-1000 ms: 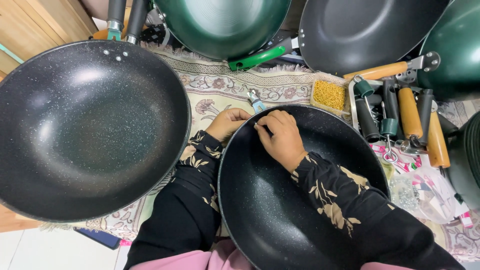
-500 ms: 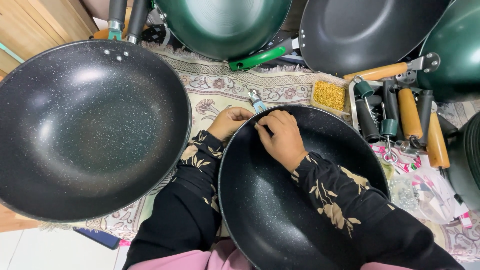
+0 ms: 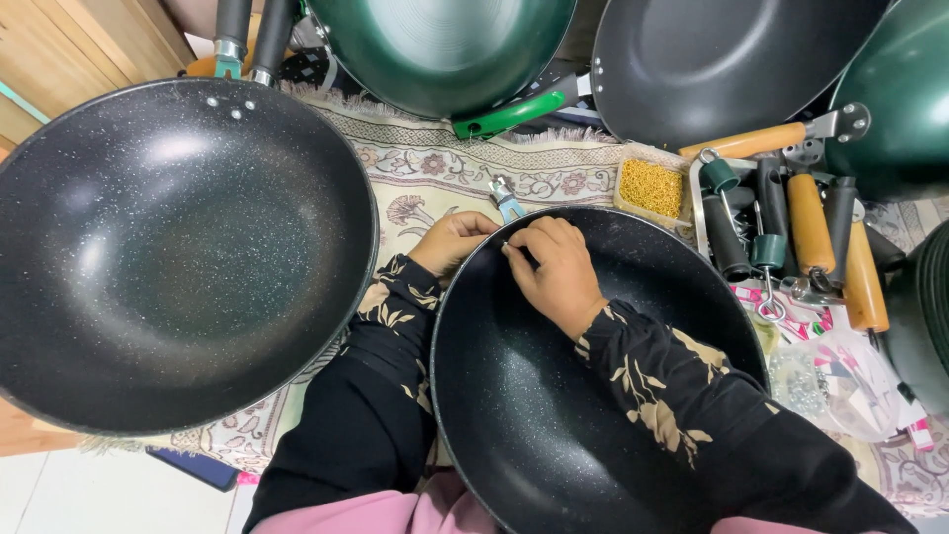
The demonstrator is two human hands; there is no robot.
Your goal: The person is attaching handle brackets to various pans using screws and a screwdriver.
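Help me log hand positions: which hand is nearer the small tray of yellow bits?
Right. The right hand rests inside the wok's rim, closer to the tray; the left hand sits farther away outside.

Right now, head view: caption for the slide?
Both hands, left hand and right hand, at the far rim of a black wok.

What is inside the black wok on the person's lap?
Inside the black wok, only the right hand rests near the far rim. The left hand grips outside it; the sleeves cover part of the near rim.

I see my right hand point(image 3: 554, 269) resting inside the black wok point(image 3: 554, 415), fingertips at its far rim. My left hand point(image 3: 450, 240) grips the rim from outside. Just beyond both hands lies a small metal bracket point(image 3: 505, 198) on the patterned rug point(image 3: 435, 173).
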